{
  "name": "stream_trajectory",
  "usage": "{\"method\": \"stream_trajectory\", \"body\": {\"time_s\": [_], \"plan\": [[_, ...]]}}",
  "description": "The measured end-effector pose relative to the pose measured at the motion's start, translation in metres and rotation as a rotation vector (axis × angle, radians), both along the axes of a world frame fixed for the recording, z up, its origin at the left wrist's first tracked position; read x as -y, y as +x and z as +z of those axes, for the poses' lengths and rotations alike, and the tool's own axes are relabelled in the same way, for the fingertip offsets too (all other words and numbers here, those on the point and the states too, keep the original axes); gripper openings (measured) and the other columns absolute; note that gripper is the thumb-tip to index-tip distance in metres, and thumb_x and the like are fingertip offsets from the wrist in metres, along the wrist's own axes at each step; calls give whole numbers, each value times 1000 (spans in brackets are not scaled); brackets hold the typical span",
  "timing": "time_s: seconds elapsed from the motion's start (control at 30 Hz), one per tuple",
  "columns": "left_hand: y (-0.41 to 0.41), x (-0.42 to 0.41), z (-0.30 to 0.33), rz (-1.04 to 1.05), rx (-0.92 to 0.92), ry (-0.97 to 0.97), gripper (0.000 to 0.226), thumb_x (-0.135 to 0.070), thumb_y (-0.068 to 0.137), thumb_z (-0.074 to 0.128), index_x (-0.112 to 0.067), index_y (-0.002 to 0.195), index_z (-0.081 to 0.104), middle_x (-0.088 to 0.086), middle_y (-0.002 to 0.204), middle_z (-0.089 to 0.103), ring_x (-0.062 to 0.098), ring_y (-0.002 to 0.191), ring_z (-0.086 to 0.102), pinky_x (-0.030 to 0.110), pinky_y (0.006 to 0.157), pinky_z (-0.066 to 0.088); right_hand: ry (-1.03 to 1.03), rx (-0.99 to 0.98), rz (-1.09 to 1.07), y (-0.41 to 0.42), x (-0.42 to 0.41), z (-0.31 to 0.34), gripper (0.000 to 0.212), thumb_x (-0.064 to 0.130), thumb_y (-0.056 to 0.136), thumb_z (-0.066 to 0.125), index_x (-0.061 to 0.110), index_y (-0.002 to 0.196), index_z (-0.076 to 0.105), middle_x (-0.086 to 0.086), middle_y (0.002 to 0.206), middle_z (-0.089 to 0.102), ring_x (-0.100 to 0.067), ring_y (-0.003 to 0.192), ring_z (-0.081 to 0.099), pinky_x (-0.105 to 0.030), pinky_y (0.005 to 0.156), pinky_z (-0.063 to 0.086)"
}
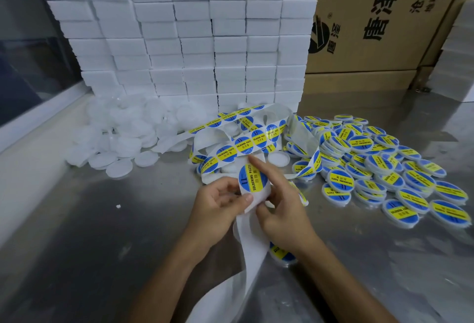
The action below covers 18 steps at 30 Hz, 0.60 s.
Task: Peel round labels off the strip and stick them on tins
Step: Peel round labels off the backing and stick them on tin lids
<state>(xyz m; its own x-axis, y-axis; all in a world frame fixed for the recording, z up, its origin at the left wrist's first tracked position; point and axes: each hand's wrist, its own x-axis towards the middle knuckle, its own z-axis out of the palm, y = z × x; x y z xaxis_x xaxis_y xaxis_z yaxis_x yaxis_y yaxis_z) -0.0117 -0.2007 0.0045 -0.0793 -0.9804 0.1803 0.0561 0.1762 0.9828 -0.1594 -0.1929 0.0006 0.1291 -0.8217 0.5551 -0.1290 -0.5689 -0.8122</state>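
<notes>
Round label (252,178) blue/yellow, sitting on the backing strip (252,222), right at the grip, between both hands. Peel step by the look of it: label edge being worked off the strip. Left hand (220,202) pinching the strip, thumb on its lower edge just under the label, fingers curled behind. Right hand (279,209) gripping the strip from the other side, index finger straight out across the label edge, tip past its top. Spent strip trailing down from the grip toward the body. Unpeeled labels looped just beyond the grip. Labelled tins (384,168) heaped right of the grip on the table (89,233), plain white tins (123,138) piled far left. Next, probably: lift label clean without creasing, fetch a plain tin, centre it on the lid
</notes>
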Motion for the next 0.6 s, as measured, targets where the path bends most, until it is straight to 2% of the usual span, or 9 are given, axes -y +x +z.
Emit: {"method": "stream_trajectory", "body": {"time_s": [0.03,0.1,0.2,0.27,0.33,0.47,0.6], "plan": [[-1,-1,0,2,10,-19,19,3,81,72,-15,87,72,8,89,75,17,82,70,24,74,56,-8,-35,-22,-1,0,-1,78,-27,71,46,10,140,47,0,142,53,-16,134,49,-41,106,46],[0,-1,1,27,13,-48,18,4,83,69,-14,83,73,5,86,76,13,81,69,23,76,55,-38,-104,-105,0,0,-3,72,-21,74,53,12,138,50,2,139,54,-13,127,54,-34,97,50],[4,3,1,103,30,-100,25,4,85,67,-19,76,72,-5,75,73,4,73,66,16,70,52,-147,-178,-299,3,-2,-5,47,1,81,71,18,125,65,1,131,53,-10,104,62,-17,80,49],[4,5,-1,154,63,-135,28,1,86,68,-23,71,72,-10,71,70,1,69,63,14,67,50,-238,-208,-442,3,-1,-5,25,13,82,74,19,107,75,-1,121,54,-5,88,59,-15,77,47],[4,6,-3,175,85,-176,26,-4,86,70,-25,70,72,-11,70,69,1,68,63,14,67,49,-321,-259,-490,0,1,-5,13,18,85,73,18,97,77,-4,111,56,-9,80,57,-22,74,48],[3,3,-4,183,268,-332,14,-22,87,64,-22,72,65,-12,67,62,0,62,56,14,62,45,-408,-361,-472,-2,3,-6,13,20,89,69,13,96,78,-5,93,61,-19,76,62,-37,63,51],[5,0,2,209,534,-550,18,-14,91,57,-12,74,59,-16,65,51,-1,64,50,9,62,38,-440,-424,-473,0,2,-6,16,17,92,65,6,96,76,-7,86,66,-24,75,65,-39,62,53]]}}
